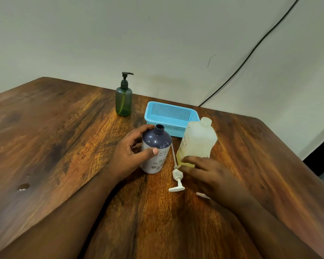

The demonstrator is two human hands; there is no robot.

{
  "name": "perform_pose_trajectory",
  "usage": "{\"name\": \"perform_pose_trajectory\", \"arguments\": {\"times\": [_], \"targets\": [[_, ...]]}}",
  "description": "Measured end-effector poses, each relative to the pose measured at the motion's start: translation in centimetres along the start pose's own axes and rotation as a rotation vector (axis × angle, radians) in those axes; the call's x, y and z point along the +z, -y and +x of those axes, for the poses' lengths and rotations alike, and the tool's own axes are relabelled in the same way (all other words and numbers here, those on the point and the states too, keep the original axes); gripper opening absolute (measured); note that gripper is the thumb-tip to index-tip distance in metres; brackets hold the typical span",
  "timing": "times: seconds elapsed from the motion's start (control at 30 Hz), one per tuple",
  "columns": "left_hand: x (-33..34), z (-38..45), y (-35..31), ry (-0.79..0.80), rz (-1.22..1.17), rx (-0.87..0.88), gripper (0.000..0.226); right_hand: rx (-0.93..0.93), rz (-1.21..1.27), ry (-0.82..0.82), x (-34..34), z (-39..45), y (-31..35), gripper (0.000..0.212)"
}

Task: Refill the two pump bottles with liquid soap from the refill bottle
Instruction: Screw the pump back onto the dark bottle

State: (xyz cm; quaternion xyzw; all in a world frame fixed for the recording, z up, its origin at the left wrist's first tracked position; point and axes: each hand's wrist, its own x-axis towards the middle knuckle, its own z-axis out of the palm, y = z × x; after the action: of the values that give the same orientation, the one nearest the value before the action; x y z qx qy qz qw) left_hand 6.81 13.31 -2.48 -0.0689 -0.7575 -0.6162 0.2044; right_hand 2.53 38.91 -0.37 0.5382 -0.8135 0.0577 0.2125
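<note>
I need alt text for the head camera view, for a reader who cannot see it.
On a wooden table, the left hand grips an open, pump-less purple plastic bottle while the right hand holds a translucent refill bottle of yellowish soap. A white pump lies between them; a blue plastic basket and green pump bottle stand behind.

A single head-worn wide-angle view looks forward and steeply down across a wooden table (64, 146) toward the wall (157, 34) behind it, with both forearms entering from the bottom edge. It sits close above the near tabletop. The frame's edges seem bent by the lens, so the table's true outline is hard to judge.
</note>
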Motion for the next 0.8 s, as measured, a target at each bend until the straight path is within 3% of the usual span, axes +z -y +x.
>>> {"name": "perform_pose_trajectory", "arguments": {"times": [0.13, 0.3, 0.6, 0.8], "targets": [[0.1, -0.1, -0.2, 0.003, -0.016, 0.010, 0.063, -0.103, -0.128, 0.265, 1.2, 1.4, 0.4, 0.046], [0.0, -0.2, -0.4, 0.014, -0.014, 0.012, 0.063, -0.151, -0.150, 0.318, 1.8, 2.3, -0.1, 0.039], [-0.1, 0.2, -0.1, 0.011, 0.025, 0.009, 0.064, -0.094, -0.027, -0.234, -2.1, 2.4, 1.9, 0.028], [-0.2, 0.1, 0.2, 0.011, 0.032, 0.016, 0.070, -0.171, -0.036, -0.406, -6.0, 2.9, 4.5, 0.029]]}}
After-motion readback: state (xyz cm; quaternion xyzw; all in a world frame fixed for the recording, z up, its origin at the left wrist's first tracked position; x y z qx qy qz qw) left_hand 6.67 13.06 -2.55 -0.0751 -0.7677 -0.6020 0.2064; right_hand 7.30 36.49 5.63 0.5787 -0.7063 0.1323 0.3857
